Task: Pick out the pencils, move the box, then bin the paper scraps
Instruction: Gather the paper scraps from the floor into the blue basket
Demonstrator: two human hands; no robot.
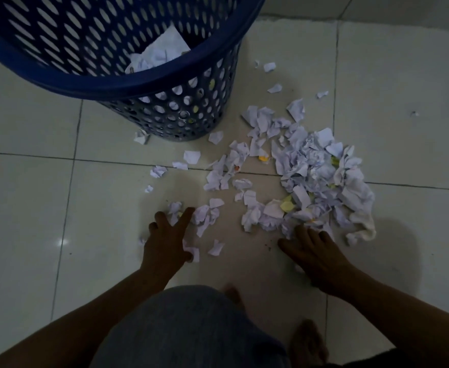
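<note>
A heap of white and yellow paper scraps (313,179) lies on the pale tiled floor, with smaller scraps scattered to its left. A blue perforated plastic bin (127,83) stands at the upper left and holds crumpled paper (159,54). My left hand (167,243) lies on the floor with fingers spread, its fingertips touching a small cluster of scraps (204,216). My right hand (316,256) rests flat with straight fingers against the near edge of the heap. Neither hand grips anything. No pencils or box are in view.
A whitish cloth (361,208) lies at the heap's right side. My knee (188,328) and bare foot (308,343) are at the bottom. A wall base (350,14) runs along the top right.
</note>
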